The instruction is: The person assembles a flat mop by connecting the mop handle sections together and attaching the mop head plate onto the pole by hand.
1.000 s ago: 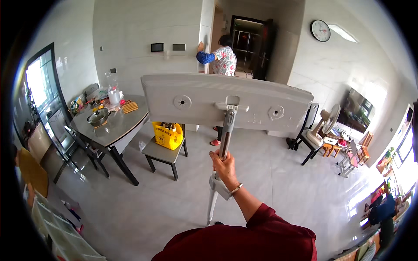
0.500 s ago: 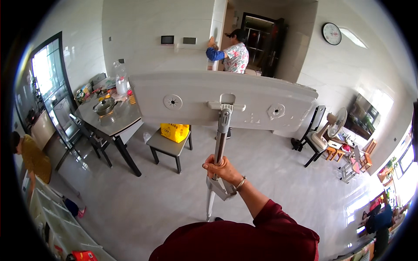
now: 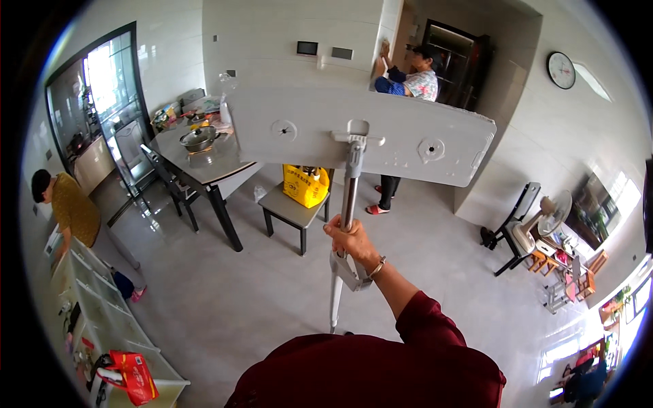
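My right hand (image 3: 355, 243) is closed around the metal pole of a flat mop (image 3: 349, 197). The mop is held upright in front of me, with its wide grey rectangular head (image 3: 394, 146) raised at the top. A white hinge joins that head to the pole. Below my fist, a grey bracket (image 3: 354, 275) sits on the pole, and a thinner white section runs down toward the floor. A bracelet circles my right wrist, below a dark red sleeve. My left hand is out of the picture.
A dining table (image 3: 166, 146) with a lidded pan stands left, beside a stool (image 3: 289, 207) bearing a yellow bag. One person (image 3: 418, 75) reaches to the wall behind the mop head; another (image 3: 75, 211) bends over white shelving (image 3: 126, 306). A chair (image 3: 520, 228) and fan stand right.
The view has turned leftward, so the room has shifted right in it. A red bag on the white shelving shows more fully. My right hand keeps its grip on the mop.
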### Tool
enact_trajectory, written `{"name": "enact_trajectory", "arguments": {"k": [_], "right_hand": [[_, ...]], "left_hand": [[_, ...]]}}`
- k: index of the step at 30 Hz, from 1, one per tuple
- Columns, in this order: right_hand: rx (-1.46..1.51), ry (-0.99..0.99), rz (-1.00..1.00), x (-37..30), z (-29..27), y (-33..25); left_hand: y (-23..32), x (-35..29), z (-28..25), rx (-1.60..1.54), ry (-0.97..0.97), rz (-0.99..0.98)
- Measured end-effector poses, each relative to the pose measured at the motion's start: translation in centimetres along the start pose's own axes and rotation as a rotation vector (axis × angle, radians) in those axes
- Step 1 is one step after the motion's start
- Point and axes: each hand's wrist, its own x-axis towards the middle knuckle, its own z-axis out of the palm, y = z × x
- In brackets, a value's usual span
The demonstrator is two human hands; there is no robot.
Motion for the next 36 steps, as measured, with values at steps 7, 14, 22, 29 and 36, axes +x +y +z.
{"name": "enact_trajectory", "arguments": {"k": [7,14,22,29,36], "right_hand": [[0.053,-0.302,-0.022,1.1,3.4,1.6],[0.026,-0.434,-0.056,2.0,1.9,1.7],[0.05,-0.427,-0.041,2.9,-4.6,2.5],[0.563,0.272,-0.171,5.8,-11.7,0.7],[0.243,0.151,-0.385,8.1,-10.3,-3.7]], "left_hand": [[18.9,-12.9,-21.7,0.015,0.857,0.785],[38.9,-24.8,-33.0,-0.945,0.477,1.512],[42.3,-23.0,-34.1,-0.897,0.579,1.369],[43.7,-21.0,-34.7,-0.917,0.551,1.442],[44.9,-21.1,-34.6,-0.874,0.54,1.434]]}}
